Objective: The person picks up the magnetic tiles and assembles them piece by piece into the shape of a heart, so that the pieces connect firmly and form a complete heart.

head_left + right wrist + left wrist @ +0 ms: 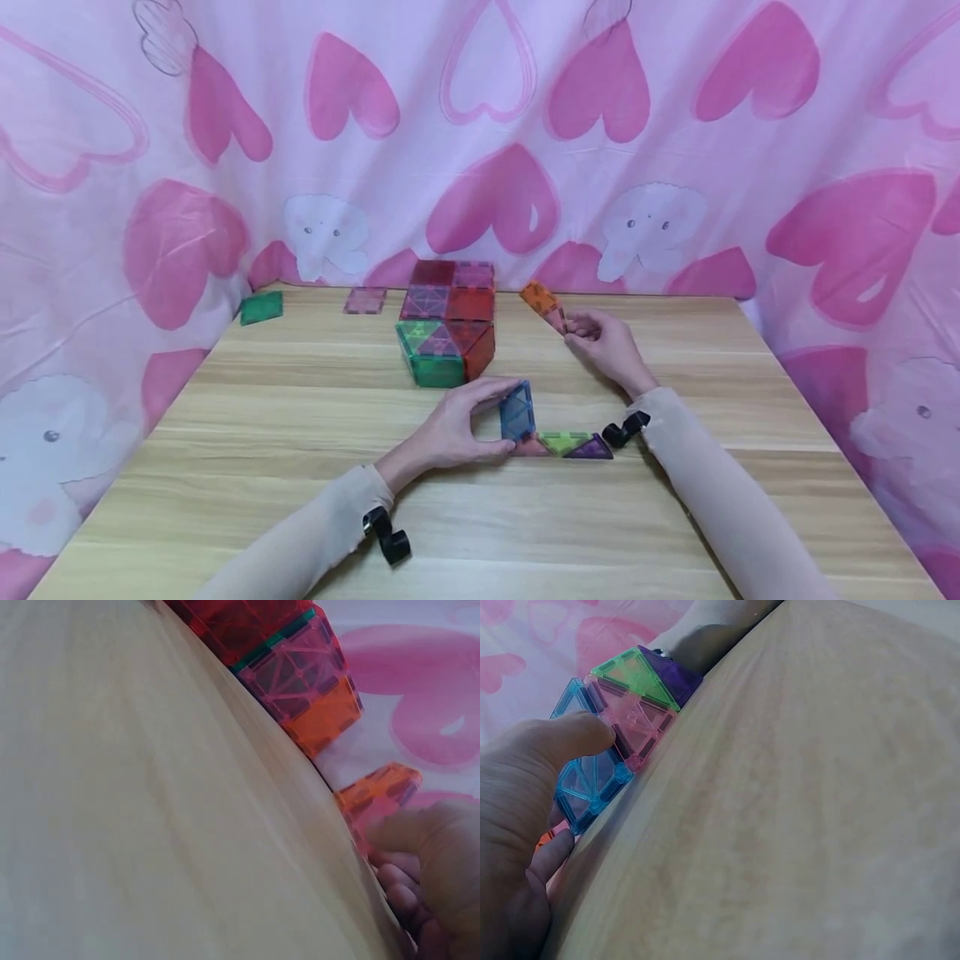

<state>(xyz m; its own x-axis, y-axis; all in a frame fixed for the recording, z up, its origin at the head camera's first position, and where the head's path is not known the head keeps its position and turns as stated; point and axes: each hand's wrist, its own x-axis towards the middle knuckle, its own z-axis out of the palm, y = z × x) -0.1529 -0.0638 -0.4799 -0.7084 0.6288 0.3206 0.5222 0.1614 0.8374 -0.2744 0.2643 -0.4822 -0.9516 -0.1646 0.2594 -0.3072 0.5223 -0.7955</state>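
Observation:
My left hand (456, 423) holds a translucent blue magnetic tile (517, 412) that stands upright on the table. Beside its base lies a low row of triangular tiles: pink (634, 720), yellow-green (564, 442) and purple (590, 448). In the left wrist view the thumb overlaps the blue and pink tiles. Farther back, my right hand (609, 343) pinches the near end of a pink tile (556, 320), joined to an orange tile (539, 297). The right wrist view shows thumb and fingertips at that pink end, low by the tabletop.
A block built of red, pink, purple and green magnetic tiles (471, 305) stands at the back middle of the wooden table (300, 467). Left of it lie a pink square tile (365, 301) and a green tile (262, 308). A pink heart-patterned curtain (480, 108) hangs behind.

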